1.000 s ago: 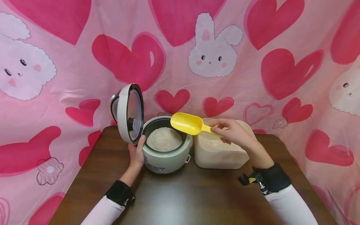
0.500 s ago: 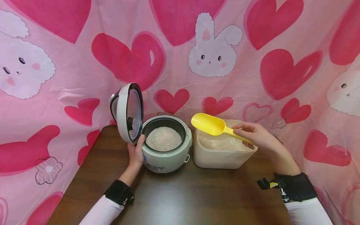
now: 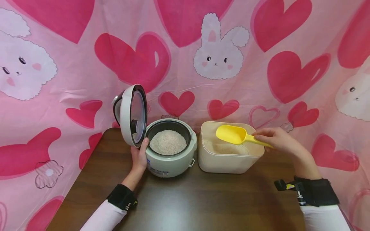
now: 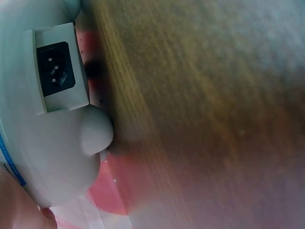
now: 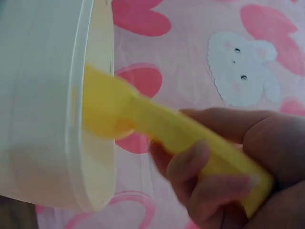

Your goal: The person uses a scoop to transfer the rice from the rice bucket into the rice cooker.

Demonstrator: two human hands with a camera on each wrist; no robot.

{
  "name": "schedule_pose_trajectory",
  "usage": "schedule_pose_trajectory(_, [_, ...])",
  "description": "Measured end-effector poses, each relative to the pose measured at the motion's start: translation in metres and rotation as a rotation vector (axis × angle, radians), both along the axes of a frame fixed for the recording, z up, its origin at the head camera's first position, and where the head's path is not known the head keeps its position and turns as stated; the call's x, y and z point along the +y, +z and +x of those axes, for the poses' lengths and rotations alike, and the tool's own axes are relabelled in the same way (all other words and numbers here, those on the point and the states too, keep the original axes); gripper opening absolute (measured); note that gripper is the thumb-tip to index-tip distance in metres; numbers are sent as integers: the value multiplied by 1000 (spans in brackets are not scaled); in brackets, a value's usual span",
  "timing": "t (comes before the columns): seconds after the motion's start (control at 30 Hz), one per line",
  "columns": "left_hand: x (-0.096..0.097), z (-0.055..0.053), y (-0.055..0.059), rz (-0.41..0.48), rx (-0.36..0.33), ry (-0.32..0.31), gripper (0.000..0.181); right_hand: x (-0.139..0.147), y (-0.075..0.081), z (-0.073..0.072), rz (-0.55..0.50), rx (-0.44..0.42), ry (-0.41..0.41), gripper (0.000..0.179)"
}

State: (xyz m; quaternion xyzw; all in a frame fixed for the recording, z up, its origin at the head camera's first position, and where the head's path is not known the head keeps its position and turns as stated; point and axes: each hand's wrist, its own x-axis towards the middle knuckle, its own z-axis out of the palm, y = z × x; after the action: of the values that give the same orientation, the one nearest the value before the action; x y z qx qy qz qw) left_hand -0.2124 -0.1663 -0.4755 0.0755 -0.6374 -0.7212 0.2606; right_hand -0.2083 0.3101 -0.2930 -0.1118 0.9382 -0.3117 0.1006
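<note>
My right hand pinches the handle of a yellow scoop. Its bowl is over the mouth of a cream rice bin, and in the right wrist view the scoop reaches past the bin's rim with fingers curled round the handle. Rice lies inside the bin. To the left stands a pale green rice cooker, lid raised, with white rice in its dark pot. My left hand holds the cooker's left side, thumb at the rim; its other fingers are mostly hidden.
Both containers stand side by side on a dark wooden table. A pink cloth with hearts and rabbits hangs close behind them. The cooker's power socket shows low on its side in the left wrist view.
My right hand has carried the scoop rightward, from over the cooker's edge to over the bin, and lowered it towards the opening. My left hand stays on the cooker.
</note>
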Motion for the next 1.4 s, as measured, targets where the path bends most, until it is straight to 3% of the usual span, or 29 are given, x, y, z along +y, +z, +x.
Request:
schedule_pose_trajectory(0.2, [-1,0,-2,3,-15,-6,50,-15,8,-7,200,56,29,38])
schedule_pose_trajectory(0.4, [-1,0,0,6,-7,-7,51,-37,13,-7,410,72,-43,24])
schedule_pose_trajectory(0.53, [-3,-2,3,-7,-5,19,50,-61,7,-3,564,128,-104,19])
schedule_pose_trajectory(0.7, [-2,-3,2,-5,-7,17,50,-83,-8,0,656,234,-135,15])
schedule_pose_trajectory(0.8, [-1,-3,0,2,-10,12,50,-84,-14,-2,660,231,-139,16])
schedule_pose_trajectory(1.07, [2,-2,-1,-3,31,31,48,-64,-22,-15,522,56,-124,17])
schedule_pose_trajectory(1.4, [0,-4,-3,18,27,29,48,-41,-32,-28,356,-15,-35,19])
